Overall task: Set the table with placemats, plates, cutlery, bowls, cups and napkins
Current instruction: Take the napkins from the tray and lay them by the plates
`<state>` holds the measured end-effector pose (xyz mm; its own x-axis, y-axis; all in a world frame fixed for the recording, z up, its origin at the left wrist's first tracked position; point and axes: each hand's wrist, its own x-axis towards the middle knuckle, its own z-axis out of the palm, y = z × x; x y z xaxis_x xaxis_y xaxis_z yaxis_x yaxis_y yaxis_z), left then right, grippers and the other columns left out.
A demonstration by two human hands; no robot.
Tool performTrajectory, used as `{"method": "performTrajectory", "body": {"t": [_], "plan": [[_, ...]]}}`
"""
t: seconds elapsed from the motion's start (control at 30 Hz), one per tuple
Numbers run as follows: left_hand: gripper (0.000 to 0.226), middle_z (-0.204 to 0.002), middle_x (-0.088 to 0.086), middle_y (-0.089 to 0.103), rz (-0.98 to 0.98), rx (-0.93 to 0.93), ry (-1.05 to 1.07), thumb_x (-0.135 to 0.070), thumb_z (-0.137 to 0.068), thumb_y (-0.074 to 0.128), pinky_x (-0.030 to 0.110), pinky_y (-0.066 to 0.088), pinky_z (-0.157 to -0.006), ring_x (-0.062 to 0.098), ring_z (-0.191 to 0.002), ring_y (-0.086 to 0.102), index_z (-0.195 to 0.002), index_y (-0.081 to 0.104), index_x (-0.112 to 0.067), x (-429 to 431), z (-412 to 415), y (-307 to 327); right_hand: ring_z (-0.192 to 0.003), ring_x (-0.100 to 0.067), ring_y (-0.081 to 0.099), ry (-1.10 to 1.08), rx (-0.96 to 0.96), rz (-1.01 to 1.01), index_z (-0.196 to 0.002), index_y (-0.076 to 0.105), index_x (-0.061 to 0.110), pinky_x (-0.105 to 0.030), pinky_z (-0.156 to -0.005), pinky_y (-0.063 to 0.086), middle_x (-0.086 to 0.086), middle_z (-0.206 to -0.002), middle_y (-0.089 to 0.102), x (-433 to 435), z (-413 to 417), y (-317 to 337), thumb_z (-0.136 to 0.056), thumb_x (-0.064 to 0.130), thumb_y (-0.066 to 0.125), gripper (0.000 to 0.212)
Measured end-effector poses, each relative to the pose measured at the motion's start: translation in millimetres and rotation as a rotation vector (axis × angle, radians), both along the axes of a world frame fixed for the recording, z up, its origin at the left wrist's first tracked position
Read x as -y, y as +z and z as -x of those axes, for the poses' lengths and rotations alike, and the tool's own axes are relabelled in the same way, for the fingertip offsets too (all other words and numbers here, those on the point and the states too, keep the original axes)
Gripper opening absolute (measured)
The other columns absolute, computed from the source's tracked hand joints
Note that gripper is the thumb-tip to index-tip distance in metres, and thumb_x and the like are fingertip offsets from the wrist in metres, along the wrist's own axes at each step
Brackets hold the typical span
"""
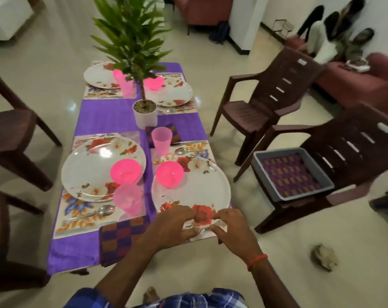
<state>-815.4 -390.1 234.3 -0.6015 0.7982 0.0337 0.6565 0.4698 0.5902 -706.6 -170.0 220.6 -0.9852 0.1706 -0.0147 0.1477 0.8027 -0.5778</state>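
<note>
Silver cutlery (202,228) lies at the near right corner of the table (108,116), just beside the floral plate (190,190), pinched narrowly in the grip of my left hand (173,223) and right hand (232,227); next, I judge, squaring it on the placemat (205,155).

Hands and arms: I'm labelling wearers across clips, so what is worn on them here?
No sleeves or gloves show. The right hand has a red thread band round its wrist; the left hand has nothing on its wrist.
</note>
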Motion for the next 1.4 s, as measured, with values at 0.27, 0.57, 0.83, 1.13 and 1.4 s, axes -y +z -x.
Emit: {"method": "performTrajectory", "body": {"t": [0.27, 0.57, 0.83, 1.13, 1.4], "plan": [[0.059, -0.151, -0.008, 0.05, 0.053, -0.12, -0.018, -0.059, -0.08, 0.058, 0.043, 0.049, -0.102, 0.021, -0.136, 0.047, -0.135, 0.054, -0.038, -91.5, -7.8, 0.3, -0.115, -0.01, 0.046, -0.119, 0.07, -0.008, -0.112, 0.07, 0.032, -0.003, -0.095, 0.023, 0.016, -0.11, 0.059, -76.4, -40.2, 6.9, -0.087, 0.044, 0.065, 0.028], [0.079, -0.167, -0.01, 0.024, 0.135, -0.146, -0.072, -0.07, -0.083, 0.052, 0.043, 0.028, -0.118, 0.019, -0.155, 0.019, -0.153, 0.034, -0.039, -204.0, -38.8, -1.8, -0.132, -0.011, 0.035, -0.261, 0.066, -0.067, -0.145, 0.044, 0.038, -0.031, -0.105, 0.034, 0.014, -0.14, 0.046, -161.7, -90.7, 19.8, -0.09, 0.053, 0.062, 0.06], [0.084, -0.169, -0.011, 0.015, 0.166, -0.148, -0.096, -0.082, -0.087, 0.038, 0.043, 0.024, -0.12, 0.015, -0.158, 0.008, -0.158, 0.026, -0.039, -271.4, -62.7, -13.8, -0.138, -0.012, 0.031, -0.29, 0.063, -0.025, -0.147, 0.04, 0.038, -0.035, -0.11, 0.029, 0.012, -0.146, 0.041, -220.7, -114.0, 12.5, -0.089, 0.061, 0.057, 0.065], [0.085, -0.17, -0.014, 0.007, 0.232, -0.106, -0.164, -0.083, -0.086, 0.031, 0.04, 0.015, -0.121, 0.011, -0.157, -0.003, -0.158, 0.02, -0.041, -331.9, -37.5, -15.9, -0.139, -0.009, 0.027, -0.336, 0.104, -0.019, -0.142, 0.043, 0.04, -0.032, -0.112, 0.026, 0.014, -0.143, 0.04, -278.9, -93.0, 2.2, -0.089, 0.064, 0.053, 0.059], [0.083, -0.168, -0.013, 0.015, 0.233, -0.104, -0.233, -0.08, -0.084, 0.032, 0.046, 0.018, -0.122, 0.012, -0.157, 0.002, -0.156, 0.022, -0.041, -431.6, 10.5, -3.6, -0.142, -0.012, 0.024, -0.393, 0.161, -0.061, -0.143, 0.041, 0.041, -0.035, -0.115, 0.023, 0.014, -0.146, 0.039, -342.1, -61.9, 16.7, -0.091, 0.063, 0.056, 0.059]]}}
